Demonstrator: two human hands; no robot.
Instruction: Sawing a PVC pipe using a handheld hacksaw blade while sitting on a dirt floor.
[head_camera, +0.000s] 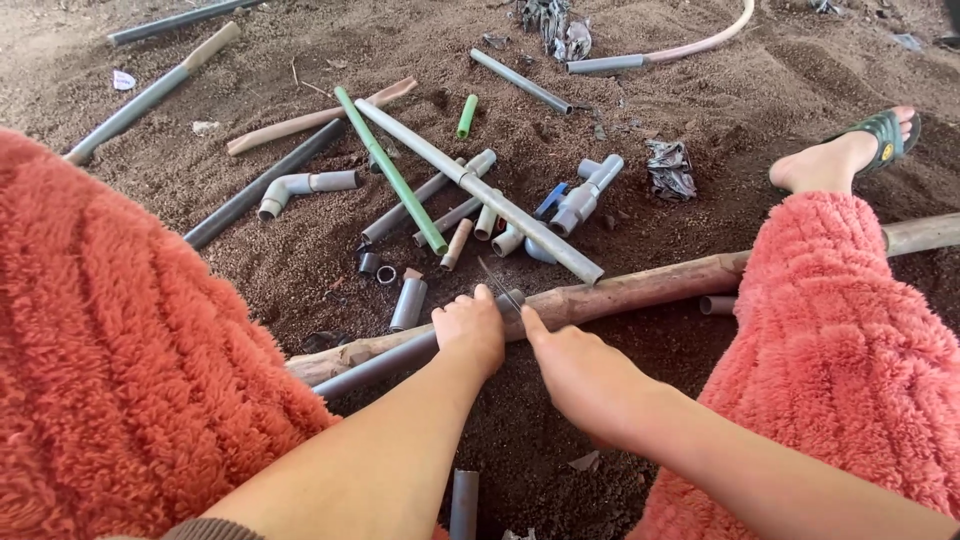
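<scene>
Grey pipe (385, 362) on wooden pole (640, 288), left hand (470, 330) gripping it

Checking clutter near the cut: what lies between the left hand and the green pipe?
In the head view, a short grey pipe piece lies on the soil between the left hand and the green pipe.

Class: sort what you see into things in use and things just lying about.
In use: left hand, right hand, grey pipe, thin blade, wooden log.
Lying about: green pipe, grey elbow, crumpled foil.
</scene>
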